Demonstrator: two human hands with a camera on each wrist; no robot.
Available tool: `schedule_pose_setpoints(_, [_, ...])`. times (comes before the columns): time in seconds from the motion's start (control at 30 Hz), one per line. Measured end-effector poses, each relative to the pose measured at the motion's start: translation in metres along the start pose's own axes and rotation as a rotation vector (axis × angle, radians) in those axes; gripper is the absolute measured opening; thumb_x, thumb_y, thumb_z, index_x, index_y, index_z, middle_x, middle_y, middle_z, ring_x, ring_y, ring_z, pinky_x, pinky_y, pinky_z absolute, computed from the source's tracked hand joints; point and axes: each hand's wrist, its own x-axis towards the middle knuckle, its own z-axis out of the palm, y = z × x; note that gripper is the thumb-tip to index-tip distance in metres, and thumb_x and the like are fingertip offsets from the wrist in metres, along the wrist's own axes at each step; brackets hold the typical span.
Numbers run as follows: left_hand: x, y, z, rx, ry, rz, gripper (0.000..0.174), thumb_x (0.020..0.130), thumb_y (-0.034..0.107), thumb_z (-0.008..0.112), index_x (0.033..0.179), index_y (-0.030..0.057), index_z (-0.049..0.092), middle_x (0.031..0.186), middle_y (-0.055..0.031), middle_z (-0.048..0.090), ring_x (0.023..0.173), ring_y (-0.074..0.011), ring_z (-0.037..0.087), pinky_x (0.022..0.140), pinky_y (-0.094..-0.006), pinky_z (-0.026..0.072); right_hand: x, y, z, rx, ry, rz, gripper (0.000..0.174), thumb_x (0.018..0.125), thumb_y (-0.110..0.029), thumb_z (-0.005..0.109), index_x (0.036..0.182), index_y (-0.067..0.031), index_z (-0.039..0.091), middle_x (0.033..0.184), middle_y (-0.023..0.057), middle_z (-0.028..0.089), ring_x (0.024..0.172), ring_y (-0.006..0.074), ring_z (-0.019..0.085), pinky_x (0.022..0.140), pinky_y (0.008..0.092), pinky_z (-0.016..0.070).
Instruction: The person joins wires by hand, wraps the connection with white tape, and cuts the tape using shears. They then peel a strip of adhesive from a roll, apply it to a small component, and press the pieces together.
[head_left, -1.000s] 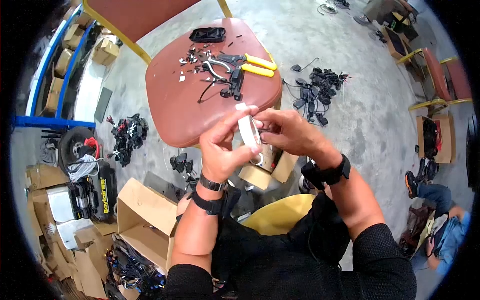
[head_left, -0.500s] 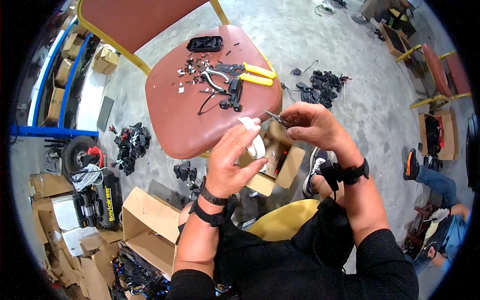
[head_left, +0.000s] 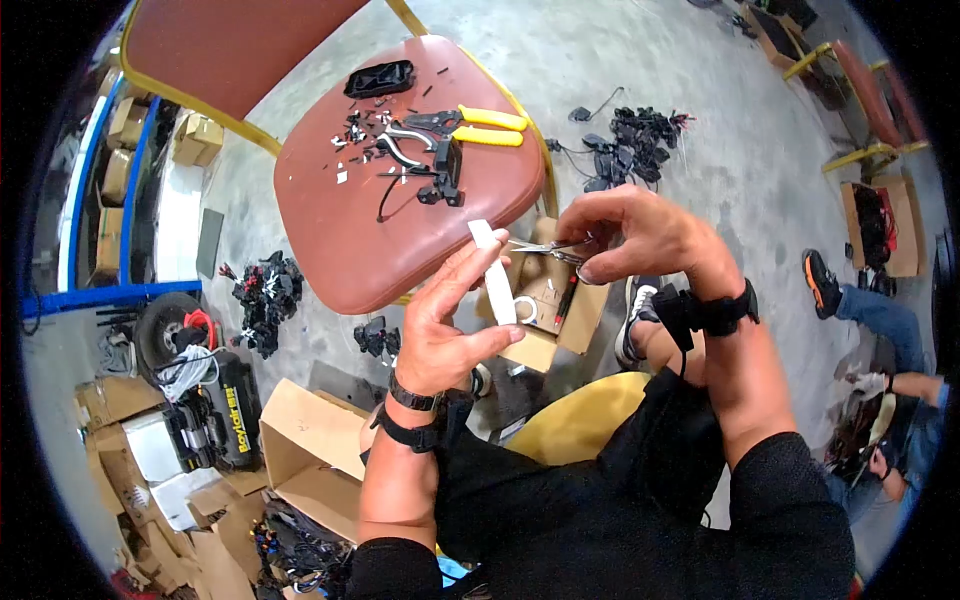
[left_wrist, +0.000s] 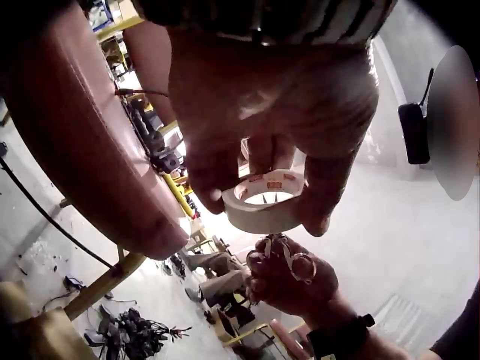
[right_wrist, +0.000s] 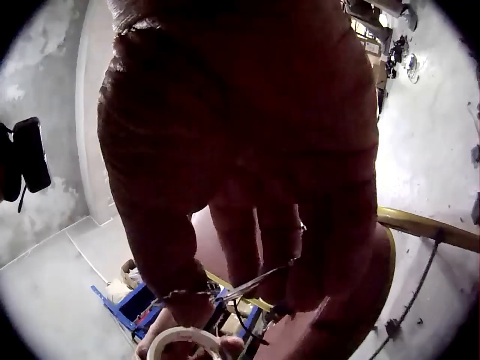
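My left hand (head_left: 445,325) pinches a roll of white tape (head_left: 498,285) between thumb and fingers, with a loose end of tape standing up past the fingertips. In the left wrist view the roll (left_wrist: 262,214) shows its open ring between the thumb and fingers of the hand (left_wrist: 270,112). Small metal scissors (head_left: 545,249) are in my right hand (head_left: 640,240), their slightly parted blades pointing left at the roll. The right wrist view shows the scissors (right_wrist: 259,283) at the fingertips of the right hand (right_wrist: 240,157), with the roll (right_wrist: 184,341) just beyond.
On the red chair seat (head_left: 340,240) lie yellow-handled pliers (head_left: 490,126), a black tray (head_left: 379,78), a black part with cable (head_left: 447,175) and scraps. An open carton (head_left: 540,345) stands below the hands. Cable bundles (head_left: 635,140) lie on the floor; a seated person (head_left: 890,420) is at right.
The right hand has moved away from the roll, and the scissors now show in it with blades toward the tape. The left hand has turned the roll more edge-on.
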Motion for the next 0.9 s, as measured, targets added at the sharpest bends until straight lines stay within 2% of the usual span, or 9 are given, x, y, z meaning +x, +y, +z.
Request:
schedule_pose_setpoints(0.13, [-0.004,-0.004,0.004,-0.145,0.024,-0.05,0.083,0.061,0.004,0.084,0.138,0.0019,0.054,0.143,-0.0139,0.053,0.123,-0.0237,0.056,0.1,-0.0353,0.0459,0.001,0.004,0.0,-0.002,-0.052,-0.016,0.032,0.074,-0.012,0.075,0.103,-0.0021,0.068,0.078,0.0006,0.062,0.072,0.0107,0.057,0.065,0.0276,0.0488])
schedule_pose_setpoints(0.33, [0.0,-0.002,0.001,-0.094,-0.03,-0.038,0.085,0.061,0.008,0.085,0.139,0.0019,0.053,0.143,-0.0152,0.052,0.127,-0.0241,0.054,0.099,-0.0354,0.0464,0.005,0.004,0.006,-0.01,-0.089,-0.051,0.031,0.074,-0.013,0.075,0.102,-0.0024,0.068,0.077,-0.0007,0.061,0.072,0.0098,0.057,0.065,0.027,0.0482])
schedule_pose_setpoints(0.43, [0.0,-0.004,-0.003,-0.098,-0.098,-0.036,0.088,0.062,0.008,0.09,0.139,-0.0061,0.049,0.145,-0.0186,0.048,0.126,-0.0281,0.054,0.106,-0.0439,0.0457,0.007,0.006,0.009,0.016,-0.113,-0.037,0.031,0.074,-0.013,0.076,0.102,-0.0019,0.068,0.078,-0.001,0.061,0.072,0.0093,0.057,0.065,0.0264,0.0482])
schedule_pose_setpoints(0.9, [-0.003,0.0,-0.003,-0.116,-0.128,-0.087,0.089,0.061,0.009,0.091,0.138,-0.0053,0.05,0.145,-0.0183,0.049,0.12,-0.0276,0.059,0.102,-0.0401,0.0472,0.009,0.004,0.012,0.002,-0.12,-0.005,0.033,0.073,-0.015,0.078,0.102,-0.0018,0.068,0.077,-0.0023,0.061,0.071,0.0088,0.055,0.062,0.0271,0.0467])
